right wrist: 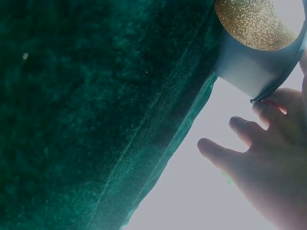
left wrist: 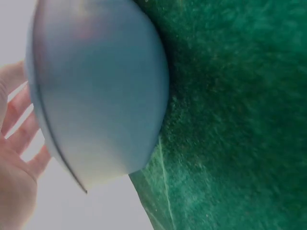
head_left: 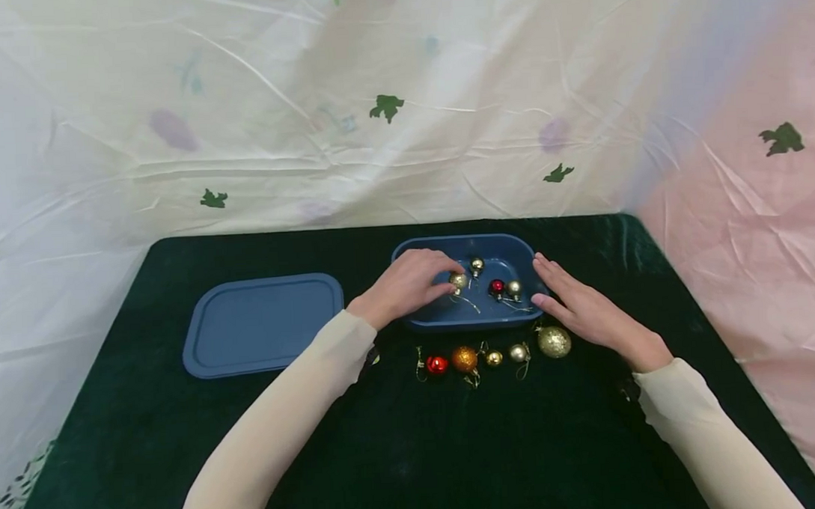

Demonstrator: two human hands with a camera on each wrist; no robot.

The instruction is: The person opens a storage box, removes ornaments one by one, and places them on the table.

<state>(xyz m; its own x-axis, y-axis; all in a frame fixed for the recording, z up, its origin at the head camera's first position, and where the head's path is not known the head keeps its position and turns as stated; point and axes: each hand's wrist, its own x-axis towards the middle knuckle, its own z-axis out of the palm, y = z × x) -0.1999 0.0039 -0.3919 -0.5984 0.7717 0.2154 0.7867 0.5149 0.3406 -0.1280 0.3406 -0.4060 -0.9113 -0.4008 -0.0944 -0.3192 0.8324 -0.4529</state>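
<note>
A blue plastic box [head_left: 444,324] stands at the back of the table. My left hand [head_left: 415,280] reaches over its left side and pinches a small glittery gold bauble [head_left: 458,280] with a string loop between thumb and fingertips. Also inside the box lie a shiny gold bauble [head_left: 477,264], a small red bauble [head_left: 496,287] and a pale gold bauble [head_left: 513,287]. My right hand [head_left: 584,304], fingers straight, rests along the box's right rim. In the left wrist view the box wall [left wrist: 100,96] hides part of the left hand [left wrist: 19,148].
In front of the box, a row holds a red bauble [head_left: 437,365], an orange bauble [head_left: 464,359], a small gold bauble [head_left: 494,358], a silvery bauble [head_left: 518,352] and a large glittery gold bauble [head_left: 554,341]. A blue lid [head_left: 262,323] lies left on the dark green cloth [head_left: 401,449].
</note>
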